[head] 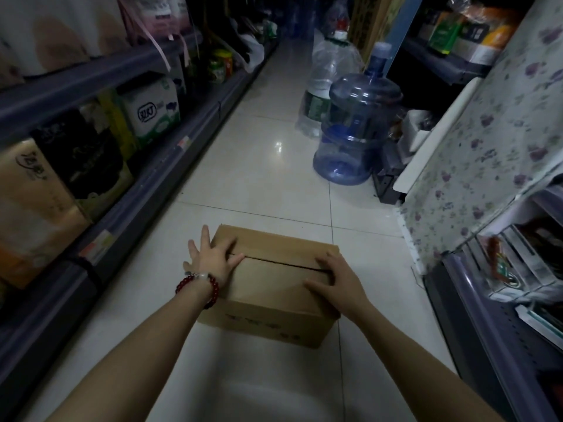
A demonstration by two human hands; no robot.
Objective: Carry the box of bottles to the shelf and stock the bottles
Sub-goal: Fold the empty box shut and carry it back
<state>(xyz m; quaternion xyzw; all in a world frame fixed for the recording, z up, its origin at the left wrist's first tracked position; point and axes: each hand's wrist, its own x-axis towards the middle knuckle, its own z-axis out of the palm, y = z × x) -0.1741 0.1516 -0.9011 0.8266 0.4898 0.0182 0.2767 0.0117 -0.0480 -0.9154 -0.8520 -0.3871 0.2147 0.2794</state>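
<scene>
A brown cardboard box (pixel 274 287) sits on the white tiled floor of a shop aisle, its top flaps folded down with a dark seam across the middle. My left hand (pixel 213 257), with a red bead bracelet at the wrist, lies with spread fingers on the box's left top corner. On the right top corner rests my right hand (pixel 335 278), its fingers bent over the flap by the seam. No bottles show; the box's inside is hidden.
A low shelf unit (pixel 128 190) with packaged goods runs along the left. Two big blue water jugs (pixel 353 129) stand on the floor ahead right. A cabinet under a floral cloth (pixel 475 166) and a rack (pixel 499 287) line the right side.
</scene>
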